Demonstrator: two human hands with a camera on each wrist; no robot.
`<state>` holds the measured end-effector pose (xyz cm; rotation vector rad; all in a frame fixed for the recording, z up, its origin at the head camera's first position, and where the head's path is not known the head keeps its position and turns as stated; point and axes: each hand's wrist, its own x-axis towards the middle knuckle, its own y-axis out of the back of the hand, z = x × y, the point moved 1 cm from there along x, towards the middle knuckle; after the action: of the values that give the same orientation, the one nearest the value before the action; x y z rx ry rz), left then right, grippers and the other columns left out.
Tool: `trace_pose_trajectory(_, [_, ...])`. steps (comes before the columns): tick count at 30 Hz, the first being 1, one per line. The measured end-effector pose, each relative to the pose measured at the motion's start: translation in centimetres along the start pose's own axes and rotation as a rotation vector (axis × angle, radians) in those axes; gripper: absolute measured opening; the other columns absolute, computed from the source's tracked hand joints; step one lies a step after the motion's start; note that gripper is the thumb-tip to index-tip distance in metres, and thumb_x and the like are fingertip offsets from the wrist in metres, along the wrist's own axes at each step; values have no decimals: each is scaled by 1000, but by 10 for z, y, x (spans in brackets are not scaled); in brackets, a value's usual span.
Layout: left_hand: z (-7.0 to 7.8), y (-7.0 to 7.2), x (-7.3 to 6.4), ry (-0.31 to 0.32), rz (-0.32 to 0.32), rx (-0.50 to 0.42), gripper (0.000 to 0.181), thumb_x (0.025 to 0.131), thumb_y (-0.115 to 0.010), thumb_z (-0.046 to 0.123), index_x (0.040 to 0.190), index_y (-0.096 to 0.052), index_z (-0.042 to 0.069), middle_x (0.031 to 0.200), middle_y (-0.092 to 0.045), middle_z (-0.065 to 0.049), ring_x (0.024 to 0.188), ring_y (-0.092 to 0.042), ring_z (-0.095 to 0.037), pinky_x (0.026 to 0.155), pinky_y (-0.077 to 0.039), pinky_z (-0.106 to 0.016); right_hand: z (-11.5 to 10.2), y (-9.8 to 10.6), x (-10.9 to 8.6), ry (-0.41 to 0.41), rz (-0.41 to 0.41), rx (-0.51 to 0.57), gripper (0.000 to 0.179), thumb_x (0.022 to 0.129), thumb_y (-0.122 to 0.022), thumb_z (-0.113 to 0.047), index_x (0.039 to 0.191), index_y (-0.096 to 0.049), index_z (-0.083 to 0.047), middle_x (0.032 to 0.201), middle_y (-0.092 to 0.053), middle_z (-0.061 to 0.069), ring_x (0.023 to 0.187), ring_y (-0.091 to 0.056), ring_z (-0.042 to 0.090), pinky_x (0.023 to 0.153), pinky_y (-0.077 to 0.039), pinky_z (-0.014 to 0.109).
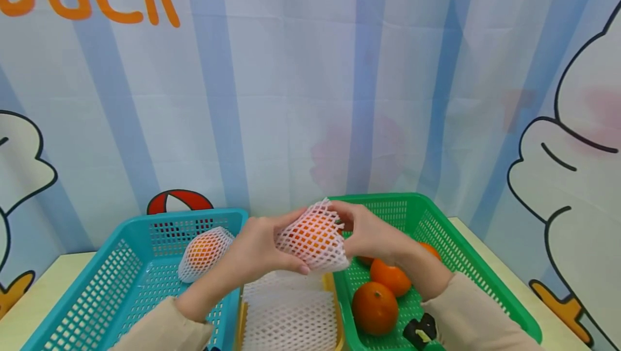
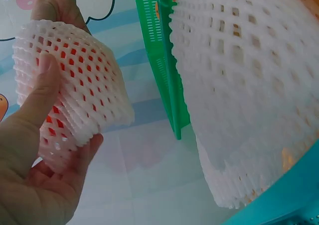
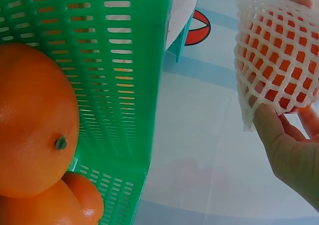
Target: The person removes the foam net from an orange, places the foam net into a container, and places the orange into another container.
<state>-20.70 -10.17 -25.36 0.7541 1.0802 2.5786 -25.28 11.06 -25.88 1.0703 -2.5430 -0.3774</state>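
An orange in a white foam net sleeve (image 1: 314, 236) is held up between both hands, above the gap between two baskets. My left hand (image 1: 257, 248) grips it from the left, the thumb lying along the netting in the left wrist view. From the right, my right hand (image 1: 370, 232) holds the sleeve's edge and the fruit, fingers at the net in the right wrist view. Orange skin shows through the mesh (image 3: 281, 56). Beneath the hands lies a stack of flat white foam nets (image 1: 291, 313) in a yellow container (image 1: 339, 313).
On the left, a blue basket (image 1: 145, 281) has one netted orange (image 1: 204, 253) inside. A green basket (image 1: 466, 254) at the right holds several bare oranges (image 1: 374, 308). Both stand on a pale table (image 1: 73, 270) before a striped curtain (image 1: 301, 97). A small black item (image 1: 421, 331) shows near the right sleeve.
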Motion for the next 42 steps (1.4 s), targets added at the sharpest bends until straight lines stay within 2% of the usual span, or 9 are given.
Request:
trace_pose_trajectory(7, [-6,4,-1,3,56,-10,69,65,-83,25,127,-58,9,111,-65,-11,77,-58,-6,62,-44,-22,0,3,-1,-42,46,32,63,75,-73,-5,132,-46,-6,122,-52,10,105,-52,28,88,-46,39])
trace_pose_trajectory(17, [-23,18,-8,29,14,-83,37,76,-77,18,111,-69,9,103,-69,-3,87,-64,-11,70,-51,-25,4,27,-14,-142,117,48,67,76,-74,-8,136,-45,-13,125,-54,11,105,-54,30,84,-49,40])
trace_pose_trajectory(20, [-31,20,-9,23,44,10,34,76,-77,13,109,-69,9,102,-69,-2,88,-63,-13,72,-51,-27,7,35,-21,-166,116,35,67,78,-74,-11,137,-43,-11,123,-54,13,103,-55,30,83,-49,40])
trace_pose_trajectory(26, [-45,16,-6,-60,150,365,37,78,-74,7,114,-66,11,106,-68,-3,88,-65,-18,71,-51,-33,9,49,-33,-201,135,-25,67,77,-75,-16,137,-44,-15,123,-54,11,102,-55,30,83,-48,41])
trace_pose_trajectory(29, [-51,12,-3,-118,157,484,40,77,-74,5,116,-64,11,111,-66,-4,93,-64,-22,74,-51,-36,11,55,-36,-202,141,-49,68,78,-75,-16,137,-44,-15,124,-53,12,103,-55,30,83,-48,41])
trace_pose_trajectory(32, [-55,5,-1,-152,75,559,42,79,-73,6,119,-61,10,115,-64,-5,99,-63,-23,80,-47,-42,14,60,-39,-189,137,-66,69,78,-74,-16,138,-41,-11,126,-51,14,103,-55,30,82,-48,41])
trace_pose_trajectory(34, [-57,-1,-1,-152,-64,562,45,82,-70,11,125,-56,9,121,-61,-8,104,-60,-26,85,-45,-47,16,64,-41,-186,134,-72,69,79,-74,-16,139,-40,-9,126,-51,16,102,-55,29,82,-48,41])
trace_pose_trajectory(38, [-60,-11,-6,-18,-389,476,54,91,-61,27,139,-43,13,137,-47,-13,118,-50,-34,94,-39,-52,19,69,-45,-199,130,-116,69,78,-74,-16,138,-40,-6,126,-50,18,98,-56,29,80,-48,41])
trace_pose_trajectory(42, [-62,-17,-10,123,-553,491,50,93,-52,39,139,-45,19,140,-43,-12,127,-41,-31,101,-30,-54,19,74,-51,-253,109,-259,69,75,-77,-21,134,-44,-9,125,-49,16,99,-55,27,79,-48,39])
